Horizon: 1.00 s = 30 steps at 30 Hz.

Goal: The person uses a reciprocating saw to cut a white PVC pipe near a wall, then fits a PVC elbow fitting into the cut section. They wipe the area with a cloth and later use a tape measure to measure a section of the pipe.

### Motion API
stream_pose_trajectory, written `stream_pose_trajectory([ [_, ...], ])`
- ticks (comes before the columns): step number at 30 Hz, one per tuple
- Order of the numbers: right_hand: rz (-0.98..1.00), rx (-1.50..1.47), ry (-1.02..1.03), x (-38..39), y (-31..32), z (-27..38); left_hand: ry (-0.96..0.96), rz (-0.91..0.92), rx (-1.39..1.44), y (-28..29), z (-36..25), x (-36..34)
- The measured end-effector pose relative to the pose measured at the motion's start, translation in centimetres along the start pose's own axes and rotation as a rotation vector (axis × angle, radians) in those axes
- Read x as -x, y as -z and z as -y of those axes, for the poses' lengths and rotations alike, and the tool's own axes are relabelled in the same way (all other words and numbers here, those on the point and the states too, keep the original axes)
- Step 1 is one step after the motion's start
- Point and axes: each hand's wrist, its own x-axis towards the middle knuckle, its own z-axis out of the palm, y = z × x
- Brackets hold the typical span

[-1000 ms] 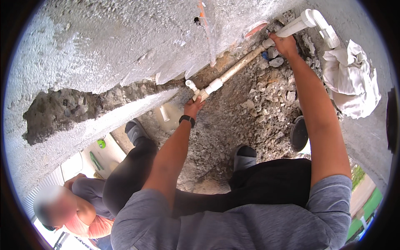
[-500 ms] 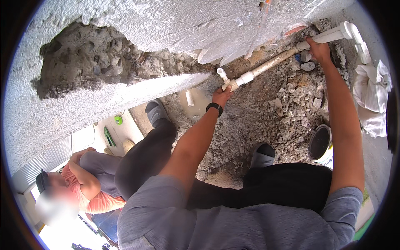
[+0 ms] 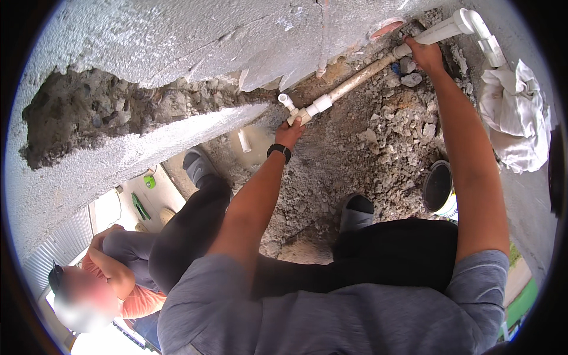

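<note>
A long white plastic pipe [image 3: 357, 79], stained brown along its middle, slants from the wall's foot up to the far right. My left hand [image 3: 289, 134], with a dark watch at the wrist, is closed round the fitting [image 3: 300, 116] at its near-left end. A short white elbow [image 3: 286, 100] sticks up from that fitting. Farther along, my right hand [image 3: 427, 56] grips the pipe beside its wider section [image 3: 441, 31]. Beyond that hand the pipe ends in a white elbow [image 3: 477, 26] turned down along the right wall. My fingers' undersides are hidden.
Rubble [image 3: 393, 139] covers the ground beneath the pipe. A broken-out hollow [image 3: 89, 112] runs along the grey wall. At right are a black-topped bucket [image 3: 438, 186] and a white sack [image 3: 515, 115]. A short loose pipe [image 3: 244, 141] lies in murky water. Another person [image 3: 115, 272] sits at left.
The whole view has shifted, so the scene sits farther left in the picture. Both hands keep the same grips on the pipe, which shows no clear movement against the ground.
</note>
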Motion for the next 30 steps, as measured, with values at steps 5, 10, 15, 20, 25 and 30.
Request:
stream_pose_trajectory([
  [5,-0.179,0.113,0.174,-0.9,-1.0,-1.0,-0.038,-0.017,0.017,-0.1,0.6,0.2],
  [10,-0.211,0.101,0.166,-0.9,-1.6,-1.8,-0.070,-0.017,0.027,-0.1,1.0,0.1],
  [15,-0.214,0.115,0.044,-0.4,-1.9,-1.0,-0.067,-0.019,0.008,0.0,1.0,-0.1],
  [20,-0.287,0.014,0.155,1.0,-1.3,0.0,-0.105,0.012,0.004,-0.2,1.1,0.3],
  [25,-0.234,0.000,0.058,1.7,-0.5,0.9,-0.080,-0.034,0.045,-0.6,1.3,0.4],
  [30,-0.250,0.004,-0.001,1.7,-0.6,1.1,-0.081,-0.020,0.020,-0.8,0.8,0.9],
])
